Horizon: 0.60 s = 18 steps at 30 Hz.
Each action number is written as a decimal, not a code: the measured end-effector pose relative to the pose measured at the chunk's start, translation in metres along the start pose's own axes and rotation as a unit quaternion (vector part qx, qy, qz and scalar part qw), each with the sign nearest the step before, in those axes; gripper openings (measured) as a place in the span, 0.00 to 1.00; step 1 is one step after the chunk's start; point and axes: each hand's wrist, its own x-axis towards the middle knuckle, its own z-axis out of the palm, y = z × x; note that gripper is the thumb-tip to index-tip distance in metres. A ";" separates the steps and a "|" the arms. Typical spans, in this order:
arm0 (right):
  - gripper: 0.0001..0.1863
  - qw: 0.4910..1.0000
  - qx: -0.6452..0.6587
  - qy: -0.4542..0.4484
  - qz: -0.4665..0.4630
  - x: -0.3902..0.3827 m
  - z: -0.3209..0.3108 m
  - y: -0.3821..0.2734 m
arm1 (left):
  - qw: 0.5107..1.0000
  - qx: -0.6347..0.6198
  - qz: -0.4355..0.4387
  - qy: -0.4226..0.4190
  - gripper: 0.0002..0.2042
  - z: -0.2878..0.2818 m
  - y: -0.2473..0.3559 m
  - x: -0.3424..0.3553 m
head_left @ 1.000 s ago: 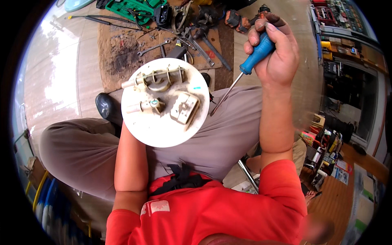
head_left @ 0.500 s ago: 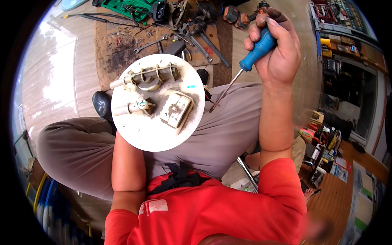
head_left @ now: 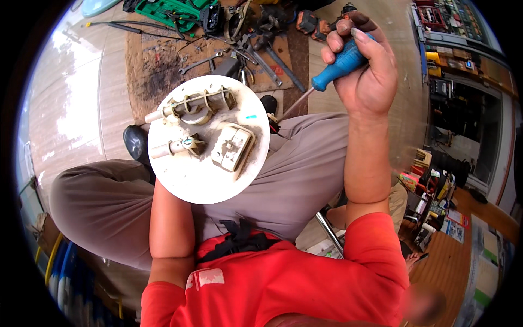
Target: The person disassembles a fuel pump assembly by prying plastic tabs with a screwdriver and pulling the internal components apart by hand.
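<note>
A round white disc (head_left: 190, 184) is held up over my lap, grimy in places. Two pale tubular fittings and an off-white boxy part (head_left: 231, 147) are fixed to its face. My left forearm (head_left: 170, 223) runs up beneath the disc, which hides my left hand and its fingers. To the right of the disc, my right hand (head_left: 370, 82) is closed around the blue handle of a screwdriver (head_left: 338, 68). Its metal shaft slants down and left toward the disc's right edge, where a dark bit with red wiring (head_left: 273, 125) shows. Whether the tip touches anything cannot be made out.
Beyond the disc, a stained cardboard sheet (head_left: 150, 68) on the floor bears wrenches (head_left: 200, 64), a hammer (head_left: 280, 60) and other tools. A green tool case (head_left: 169, 13) lies at the far side, with an orange-black power tool (head_left: 312, 24) farther right. Cluttered shelves line the right.
My right hand has shifted slightly left, and the screwdriver's tip has moved up, nearer the disc's right edge. The disc has drifted slightly left.
</note>
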 end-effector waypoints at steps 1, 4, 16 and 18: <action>0.15 1.000 0.009 0.007 0.003 0.001 0.001 0.000 | 1.000 0.013 0.004 0.014 0.23 -0.001 0.001 0.000; 0.14 1.000 0.009 0.024 0.011 0.002 -0.001 0.000 | 0.997 0.057 0.018 0.055 0.18 -0.005 0.003 0.000; 0.08 0.997 -0.014 0.080 0.009 0.006 -0.007 -0.002 | 0.989 -0.010 -0.035 -0.143 0.22 -0.077 0.011 0.054; 0.07 0.997 -0.007 0.080 0.011 0.006 -0.002 0.003 | 0.977 -0.048 -0.082 -0.189 0.22 -0.079 0.003 0.057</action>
